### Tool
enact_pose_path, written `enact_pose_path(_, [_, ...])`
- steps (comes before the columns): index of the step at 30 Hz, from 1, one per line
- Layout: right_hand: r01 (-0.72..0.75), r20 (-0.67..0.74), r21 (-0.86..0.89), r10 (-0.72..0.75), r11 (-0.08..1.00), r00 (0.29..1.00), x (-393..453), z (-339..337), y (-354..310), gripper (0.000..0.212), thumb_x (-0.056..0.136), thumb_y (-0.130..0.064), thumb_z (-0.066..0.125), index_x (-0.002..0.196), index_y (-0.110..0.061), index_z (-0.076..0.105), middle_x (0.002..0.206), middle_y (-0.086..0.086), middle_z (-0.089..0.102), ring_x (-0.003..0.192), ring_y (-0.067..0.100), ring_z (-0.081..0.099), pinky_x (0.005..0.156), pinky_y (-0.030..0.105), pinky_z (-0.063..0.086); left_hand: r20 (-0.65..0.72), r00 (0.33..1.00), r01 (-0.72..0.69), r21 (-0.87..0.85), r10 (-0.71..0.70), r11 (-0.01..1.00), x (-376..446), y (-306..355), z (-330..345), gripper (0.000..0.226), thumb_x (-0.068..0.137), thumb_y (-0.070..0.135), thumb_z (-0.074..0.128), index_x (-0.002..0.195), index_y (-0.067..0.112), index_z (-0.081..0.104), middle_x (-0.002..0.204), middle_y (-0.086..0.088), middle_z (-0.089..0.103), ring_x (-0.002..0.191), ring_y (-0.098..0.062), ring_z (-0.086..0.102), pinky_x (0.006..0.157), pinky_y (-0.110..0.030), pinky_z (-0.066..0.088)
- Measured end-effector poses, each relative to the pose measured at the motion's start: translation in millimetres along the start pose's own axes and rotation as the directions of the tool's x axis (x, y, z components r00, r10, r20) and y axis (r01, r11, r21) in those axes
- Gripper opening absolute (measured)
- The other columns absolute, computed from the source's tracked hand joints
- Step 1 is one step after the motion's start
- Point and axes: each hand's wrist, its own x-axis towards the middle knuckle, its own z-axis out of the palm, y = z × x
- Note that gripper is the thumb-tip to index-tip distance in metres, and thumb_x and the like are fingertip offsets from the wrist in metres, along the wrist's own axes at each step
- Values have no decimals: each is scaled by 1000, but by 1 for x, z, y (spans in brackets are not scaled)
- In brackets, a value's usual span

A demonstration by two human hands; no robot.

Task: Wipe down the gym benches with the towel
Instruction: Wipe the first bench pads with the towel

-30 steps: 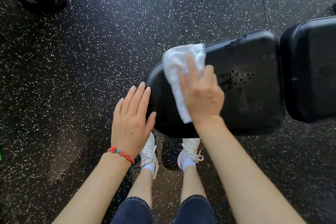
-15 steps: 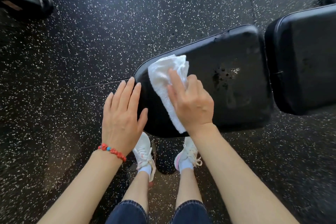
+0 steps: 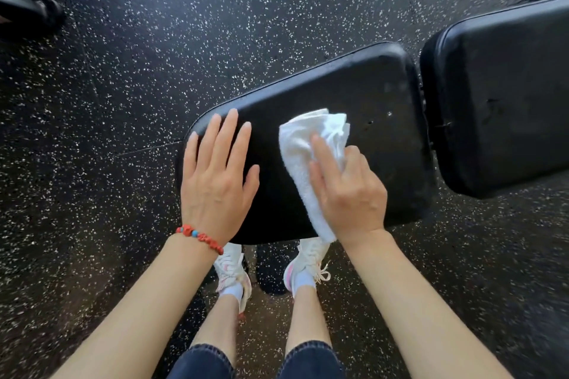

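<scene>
A black padded bench seat (image 3: 363, 83) lies below me, with the bench's back pad (image 3: 498, 95) to its right across a narrow gap. A folded white towel (image 3: 308, 144) lies on the middle of the seat. My right hand (image 3: 348, 191) presses it down, fingers partly curled over the cloth, and covers its near half. My left hand (image 3: 215, 175) rests flat on the seat's left end, fingers straight and spread, holding nothing. A few small wet spots (image 3: 388, 114) show on the pad right of the towel.
Black speckled rubber floor (image 3: 184, 24) surrounds the bench. The dark foot of another machine (image 3: 34, 12) sits at the far left. My feet in white shoes (image 3: 234, 271) stand under the seat's near edge, beside the bench's support (image 3: 271, 268).
The towel and my right hand slid from the seat's left end to its middle. Most water drops on the pad are gone. My left hand moved from the seat's edge onto its top.
</scene>
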Motion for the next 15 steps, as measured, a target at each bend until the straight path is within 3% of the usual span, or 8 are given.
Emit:
enact_pose_path(2, [-58, -47, -116, 53, 992, 997, 9, 10, 22, 25, 89, -24, 57, 114, -21, 57, 62, 4, 50, 46, 16, 44, 38, 25, 32, 7, 1000, -2, -2, 2, 1000, -1, 1, -1, 48, 91, 22, 47, 135, 3, 46, 144, -17, 41, 134, -32, 33, 112, -47, 21])
enact_pose_path(4, [-220, -97, -207, 204, 953, 974, 23, 19, 45, 21, 93, -28, 51, 113, -24, 57, 65, 6, 54, 46, 19, 48, 36, 25, 31, 12, 1000, 0, -6, 0, 1000, -1, 2, -3, 48, 91, 22, 46, 135, 3, 46, 144, -17, 41, 134, -32, 33, 111, -47, 22])
enact_pose_path(7, [-357, -106, -193, 342, 914, 934, 26, 21, 47, 27, 97, -30, 44, 109, -22, 67, 69, 8, 56, 49, 19, 50, 36, 23, 34, 17, 1000, 5, -7, -4, 1000, -1, 3, -3, 48, 90, 23, 46, 134, 3, 47, 143, -17, 42, 133, -32, 34, 110, -48, 23])
enact_pose_path(11, [-248, -11, -143, 249, 958, 968, 17, 16, 28, 33, 98, -28, 39, 110, -17, 68, 70, 8, 57, 49, 16, 51, 38, 24, 37, 23, 999, 29, -12, -29, 999, 0, 9, -3, 49, 90, 24, 45, 134, 3, 46, 144, -18, 41, 133, -34, 34, 110, -50, 23])
enact_pose_path(15, [-230, -52, -117, 225, 966, 973, 58, 35, 46, 24, 90, -26, 51, 103, -21, 71, 68, 5, 59, 49, 16, 53, 38, 23, 38, 23, 1000, -11, -31, 12, 999, 4, 28, -1, 50, 89, 25, 45, 135, 4, 46, 145, -16, 39, 134, -33, 33, 110, -50, 23])
